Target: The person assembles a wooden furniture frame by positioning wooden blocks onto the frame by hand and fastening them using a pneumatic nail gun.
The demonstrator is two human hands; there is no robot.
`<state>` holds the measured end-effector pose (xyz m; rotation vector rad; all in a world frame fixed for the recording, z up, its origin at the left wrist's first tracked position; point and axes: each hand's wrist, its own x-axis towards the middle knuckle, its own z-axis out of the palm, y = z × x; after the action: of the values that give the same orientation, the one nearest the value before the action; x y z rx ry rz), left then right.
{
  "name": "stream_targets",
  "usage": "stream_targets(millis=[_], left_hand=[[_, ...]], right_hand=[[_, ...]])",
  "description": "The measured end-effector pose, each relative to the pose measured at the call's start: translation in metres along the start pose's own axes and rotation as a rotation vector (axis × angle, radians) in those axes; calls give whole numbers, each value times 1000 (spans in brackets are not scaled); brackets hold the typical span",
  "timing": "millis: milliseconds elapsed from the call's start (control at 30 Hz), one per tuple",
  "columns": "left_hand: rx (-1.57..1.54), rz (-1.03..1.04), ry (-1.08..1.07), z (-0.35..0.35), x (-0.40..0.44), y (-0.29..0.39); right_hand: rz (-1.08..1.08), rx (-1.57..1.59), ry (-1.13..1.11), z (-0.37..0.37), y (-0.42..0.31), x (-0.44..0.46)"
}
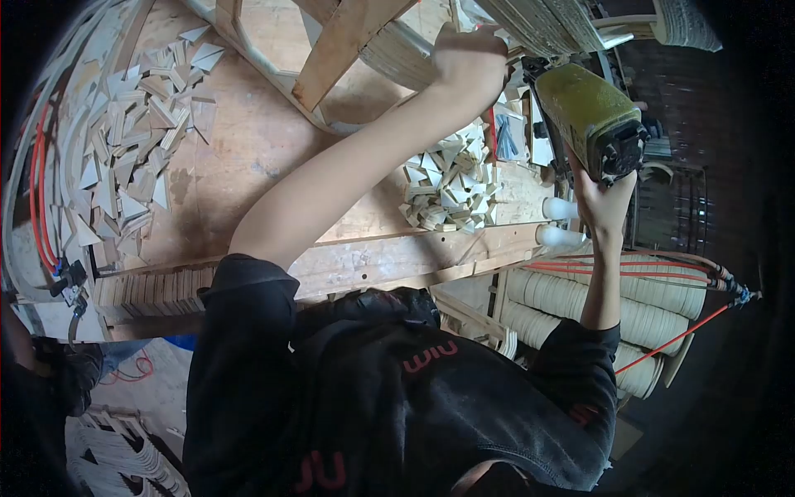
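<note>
My left hand (470, 65) reaches across the bench, its fingers curled around the edge of a curved wooden frame (399, 56) of layered strips. On the right, my right hand (607, 199) is closed around a dusty yellow-green tool (584, 103) with a black end cap. The tool's front end lies near the layered wood, to the right of my left hand; the exact contact is hard to see. A pile of small wooden wedges (451, 184) lies below my left forearm.
Another heap of wedges (137, 137) covers the bench's left part. White bottles (561, 235) stand by the bench edge (397, 263). Red hoses (662, 275) run past stacked curved wood (580, 302) at the right. Part of another person (79, 373) shows at the lower left.
</note>
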<state>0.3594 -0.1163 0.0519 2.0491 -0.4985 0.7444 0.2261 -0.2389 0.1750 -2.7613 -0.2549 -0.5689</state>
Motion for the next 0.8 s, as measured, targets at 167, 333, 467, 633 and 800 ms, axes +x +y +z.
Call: stream_targets(millis=[167, 333, 467, 633, 800], left_hand=[[52, 57, 69, 5, -2, -2], [103, 117, 89, 7, -1, -6], [116, 134, 64, 3, -1, -4], [272, 104, -5, -2, -6, -3], [399, -10, -298, -37, -22, 5]], right_hand=[[79, -15, -91, 0, -3, 2], [102, -71, -130, -1, -3, 2], [110, -105, -150, -4, -8, 1], [72, -29, -165, -6, -18, 1], [-13, 21, -74, 4, -25, -4]])
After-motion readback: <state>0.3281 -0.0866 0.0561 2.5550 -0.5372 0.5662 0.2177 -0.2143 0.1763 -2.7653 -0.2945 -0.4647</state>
